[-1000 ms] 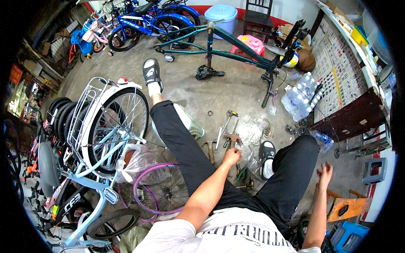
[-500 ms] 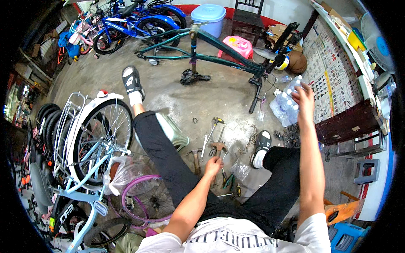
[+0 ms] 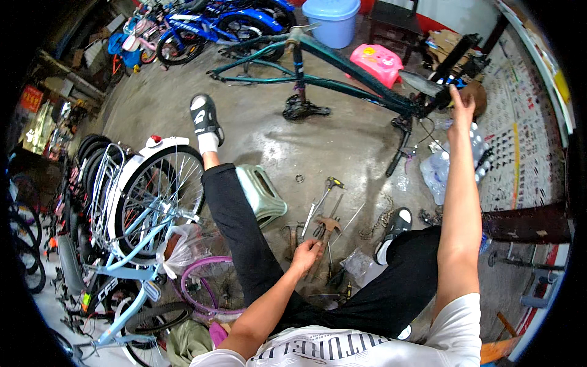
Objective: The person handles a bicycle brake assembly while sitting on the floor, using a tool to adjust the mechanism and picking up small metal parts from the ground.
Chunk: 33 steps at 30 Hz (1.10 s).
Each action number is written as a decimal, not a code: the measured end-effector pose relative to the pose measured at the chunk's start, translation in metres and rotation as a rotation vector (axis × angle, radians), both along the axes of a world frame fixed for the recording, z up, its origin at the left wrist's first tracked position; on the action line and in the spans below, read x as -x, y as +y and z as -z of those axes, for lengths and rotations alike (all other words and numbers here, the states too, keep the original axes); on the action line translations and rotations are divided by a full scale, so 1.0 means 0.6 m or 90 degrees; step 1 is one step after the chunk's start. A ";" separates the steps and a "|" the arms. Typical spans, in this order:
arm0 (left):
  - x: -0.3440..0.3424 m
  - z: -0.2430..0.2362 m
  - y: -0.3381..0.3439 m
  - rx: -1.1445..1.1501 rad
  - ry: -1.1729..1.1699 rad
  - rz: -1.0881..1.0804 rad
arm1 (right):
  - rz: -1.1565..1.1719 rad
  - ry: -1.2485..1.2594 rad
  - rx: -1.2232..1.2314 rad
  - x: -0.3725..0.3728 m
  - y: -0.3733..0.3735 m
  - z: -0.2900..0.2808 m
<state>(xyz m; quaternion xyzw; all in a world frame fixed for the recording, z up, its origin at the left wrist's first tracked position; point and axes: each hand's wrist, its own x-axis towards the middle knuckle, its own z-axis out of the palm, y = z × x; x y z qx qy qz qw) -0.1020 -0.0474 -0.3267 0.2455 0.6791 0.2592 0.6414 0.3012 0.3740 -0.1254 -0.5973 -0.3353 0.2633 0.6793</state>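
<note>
My left hand (image 3: 307, 252) is closed, low above the tools on the floor; what its fingers hold, if anything, is hidden. Just beyond it lies a hammer (image 3: 330, 225) with a brown head, and a second hammer (image 3: 292, 235) is to its left. My right hand (image 3: 462, 113) is stretched far forward, fingers apart, beside the front end of a dark green bicycle frame (image 3: 342, 58). The frame stands upside down on its saddle (image 3: 302, 109) and handlebar (image 3: 398, 153). Whether that hand touches the black fork (image 3: 455, 58) is unclear.
Wrapped water bottles (image 3: 437, 171) stand under my right forearm. A pale green stool (image 3: 263, 192) is beside my left leg. A light blue bicycle (image 3: 137, 235) and a purple wheel rim (image 3: 205, 284) are at left. Behind the frame are a pink stool (image 3: 376, 64) and a blue bucket (image 3: 330, 24).
My right hand has moved forward from over the bottles to the frame's front end. The view has shifted, so the scene sits differently. My left hand stays by the hammers.
</note>
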 end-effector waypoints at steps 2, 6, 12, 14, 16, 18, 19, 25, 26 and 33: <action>0.008 0.004 -0.002 -0.014 0.016 0.000 | -0.077 0.042 -0.022 0.005 0.013 -0.006; 0.018 0.004 -0.014 -0.022 0.056 -0.023 | 0.057 -0.037 0.055 0.053 0.055 0.013; -0.014 0.007 0.003 0.036 -0.002 -0.021 | 0.007 -0.136 -0.004 -0.046 0.111 0.051; -0.025 -0.019 0.017 0.018 -0.008 -0.057 | -0.048 -0.103 -0.083 -0.039 0.127 0.056; -0.024 -0.038 0.029 0.031 0.001 -0.045 | 0.025 -0.145 0.030 -0.017 0.118 0.043; -0.032 -0.020 0.032 0.028 0.001 -0.038 | 0.016 -0.185 0.015 -0.053 0.133 0.059; -0.037 -0.021 0.036 0.030 0.008 -0.034 | 0.022 -0.164 -0.053 -0.062 0.138 0.064; -0.037 -0.010 0.028 0.025 0.051 0.031 | 0.040 -0.196 -0.055 0.014 0.077 0.018; -0.038 0.004 0.022 0.008 0.043 0.022 | 0.023 -0.194 -0.081 0.027 0.059 0.006; -0.049 0.032 0.005 -0.023 0.031 0.045 | -0.108 -0.051 -0.123 0.055 -0.044 -0.011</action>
